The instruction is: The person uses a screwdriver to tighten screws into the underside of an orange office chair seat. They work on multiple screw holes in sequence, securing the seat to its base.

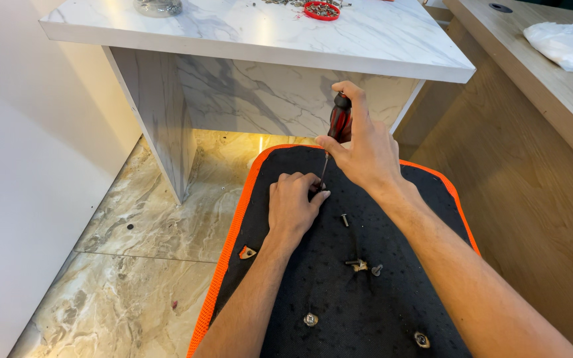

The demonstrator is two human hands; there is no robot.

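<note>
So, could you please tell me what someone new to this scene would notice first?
The eye lands on the right hand gripping a red-and-black screwdriver upright at the centre, its tip beside the fingers of the left hand. Both work on a black panel with an orange border, where loose screws lie. Behind stands a white marble-look table carrying a red dish of small parts.

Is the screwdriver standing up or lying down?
Standing up, nearly upright. The right hand holds the screwdriver handle-up, tip down by the left hand on the black panel.
</note>
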